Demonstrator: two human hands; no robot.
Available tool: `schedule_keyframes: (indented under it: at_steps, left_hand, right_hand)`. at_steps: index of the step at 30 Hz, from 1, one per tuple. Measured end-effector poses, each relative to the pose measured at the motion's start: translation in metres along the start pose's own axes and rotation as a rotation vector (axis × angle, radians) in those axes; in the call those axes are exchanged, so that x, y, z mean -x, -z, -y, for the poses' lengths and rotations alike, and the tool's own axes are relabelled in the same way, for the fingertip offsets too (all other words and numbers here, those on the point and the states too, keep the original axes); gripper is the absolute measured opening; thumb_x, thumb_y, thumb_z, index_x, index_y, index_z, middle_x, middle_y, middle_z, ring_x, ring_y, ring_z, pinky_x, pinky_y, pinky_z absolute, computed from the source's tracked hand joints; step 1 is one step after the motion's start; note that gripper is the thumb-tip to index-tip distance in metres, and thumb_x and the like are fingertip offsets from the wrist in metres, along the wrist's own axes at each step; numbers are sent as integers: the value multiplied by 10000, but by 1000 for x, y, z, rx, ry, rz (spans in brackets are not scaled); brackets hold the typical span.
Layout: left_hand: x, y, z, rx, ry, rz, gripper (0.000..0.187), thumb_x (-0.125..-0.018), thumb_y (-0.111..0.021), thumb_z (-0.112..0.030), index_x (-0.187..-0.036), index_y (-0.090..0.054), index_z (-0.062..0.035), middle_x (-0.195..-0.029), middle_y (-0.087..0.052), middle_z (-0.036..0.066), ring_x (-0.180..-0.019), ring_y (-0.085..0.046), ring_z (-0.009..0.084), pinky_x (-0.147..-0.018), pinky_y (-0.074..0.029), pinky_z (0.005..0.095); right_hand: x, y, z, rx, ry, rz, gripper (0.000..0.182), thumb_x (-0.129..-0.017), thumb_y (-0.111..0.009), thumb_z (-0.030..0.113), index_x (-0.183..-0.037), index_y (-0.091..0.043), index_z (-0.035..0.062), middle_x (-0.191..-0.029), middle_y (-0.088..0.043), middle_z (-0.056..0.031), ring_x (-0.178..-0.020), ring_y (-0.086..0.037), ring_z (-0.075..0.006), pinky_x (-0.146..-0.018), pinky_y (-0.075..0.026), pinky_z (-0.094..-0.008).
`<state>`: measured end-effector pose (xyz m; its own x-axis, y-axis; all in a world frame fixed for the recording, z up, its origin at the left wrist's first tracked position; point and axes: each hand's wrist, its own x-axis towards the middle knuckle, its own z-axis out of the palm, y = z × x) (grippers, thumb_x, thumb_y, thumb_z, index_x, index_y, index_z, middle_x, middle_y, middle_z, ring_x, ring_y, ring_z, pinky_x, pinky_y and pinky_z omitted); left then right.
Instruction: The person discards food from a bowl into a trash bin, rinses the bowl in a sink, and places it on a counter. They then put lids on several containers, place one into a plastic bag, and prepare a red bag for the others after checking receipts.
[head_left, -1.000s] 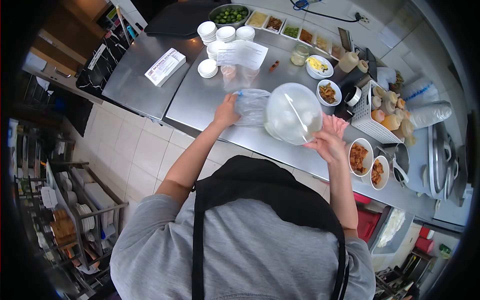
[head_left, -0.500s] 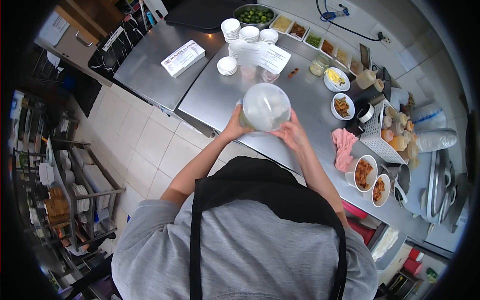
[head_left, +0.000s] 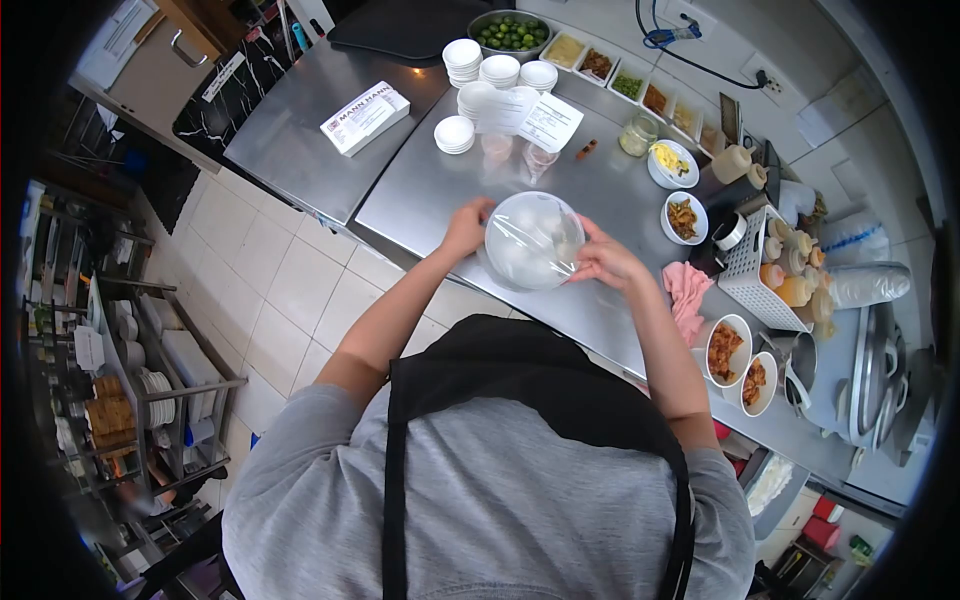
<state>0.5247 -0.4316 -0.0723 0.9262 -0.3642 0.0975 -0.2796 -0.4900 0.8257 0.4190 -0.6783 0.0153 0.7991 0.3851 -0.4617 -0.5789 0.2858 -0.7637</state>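
A round, whitish bowl (head_left: 535, 240) with shiny clear film over its top is in front of me at the counter's near edge. Wrinkles in the film catch the light, and pale shapes show dimly beneath it. My right hand (head_left: 608, 256) grips the bowl's right rim, thumb and fingers closed on the edge. At the bowl's left side, my left hand (head_left: 467, 228) has curled fingers close to the rim; what they pinch, if anything, is hidden. Just beyond the bowl stand clear cups (head_left: 539, 158) and printed paper slips (head_left: 550, 122).
Stacked white dishes (head_left: 455, 134) and a labelled carton (head_left: 365, 118) lie toward the back left. Food bowls (head_left: 684, 218), a pink cloth (head_left: 686, 298), a white bottle basket (head_left: 757, 272) and tubs of reddish food (head_left: 722, 350) line the right side. A steel rack (head_left: 165, 385) stands left.
The bowl has come slightly nearer my body and its film shows more creases. My left hand has shifted up and outward from beneath its side; my right hand has moved a little right.
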Motion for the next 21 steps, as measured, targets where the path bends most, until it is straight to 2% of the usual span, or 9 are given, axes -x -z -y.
schedule_keyframes:
  at_steps: [3, 5, 6, 7, 9, 10, 12, 14, 21]
  left_hand:
    - [-19, -1, -17, -170, -57, 188, 209, -697, -633, -158, -874, -629, -47, -728, -614, 61, -639, -574, 152, -560, -454, 293]
    - [-30, 12, -46, 520, 487, 203, 144, -674, -629, -142, -761, -658, -31, -691, -622, 105, -602, -585, 223, -556, -447, 315]
    - [-32, 9, -48, 520, 483, 206, 144, -674, -629, -142, -761, -658, -31, -691, -622, 105, -602, -585, 223, -556, -447, 315]
    - [-31, 6, -50, 545, 386, 205, 152, -684, -619, -143, -767, -639, -17, -669, -602, 91, -563, -551, 206, -534, -425, 301]
    - [-28, 6, -66, 567, 285, 204, 161, -695, -609, -144, -773, -619, -3, -646, -582, 77, -525, -518, 189, -512, -404, 287]
    - [-24, 7, -78, 277, 95, 75, 136, -678, -607, -124, -761, -627, -18, -682, -593, 74, -565, -535, 229, -539, -415, 298]
    - [-18, 7, -97, -12, -94, -51, 117, -660, -605, -104, -748, -635, -33, -718, -603, 71, -604, -553, 270, -566, -427, 309]
    - [-15, 4, -107, -405, -665, -294, 115, -655, -610, -108, -760, -618, -61, -736, -558, 42, -660, -536, 240, -582, -420, 322]
    - [-13, 13, -97, -526, -711, -299, 129, -630, -592, -66, -742, -527, -71, -719, -490, 66, -718, -522, 251, -586, -419, 355]
  right_hand:
    - [11, -2, 11, 76, -58, 25, 737, -700, -419, -52, -1344, -115, 139, -1159, -441, -162, -823, -611, -269, -719, -534, -350]
    - [13, 3, 12, 138, -80, -3, 716, -707, -451, -23, -1339, -150, 132, -1128, -463, -160, -808, -613, -255, -686, -535, -332]
    - [14, 4, 12, 199, -107, -27, 697, -714, -483, 7, -1333, -184, 126, -1098, -486, -158, -794, -616, -242, -654, -535, -314]
    - [14, 6, 14, 199, -105, -30, 697, -714, -483, 7, -1333, -184, 126, -1098, -486, -158, -794, -616, -242, -654, -535, -314]
    - [13, 1, 24, 694, -117, -148, 597, -727, -577, 124, -1273, -335, 100, -1032, -535, -144, -797, -608, -219, -612, -509, -300]
    - [9, -3, 23, 694, -116, -150, 597, -727, -577, 124, -1273, -335, 100, -1032, -535, -144, -797, -608, -219, -612, -509, -300]
    - [-4, -15, 17, 1286, 369, -642, 506, -698, -654, 237, -1149, -482, 87, -989, -566, -112, -796, -592, -229, -617, -481, -315]
    - [-25, -27, 15, 1340, 522, -748, 436, -695, -648, 227, -1084, -512, 86, -953, -572, -104, -811, -581, -252, -644, -478, -333]
    - [-32, -15, 13, 1538, 843, -941, 217, -675, -587, 98, -884, -532, 82, -863, -571, -97, -809, -570, -297, -660, -469, -389]
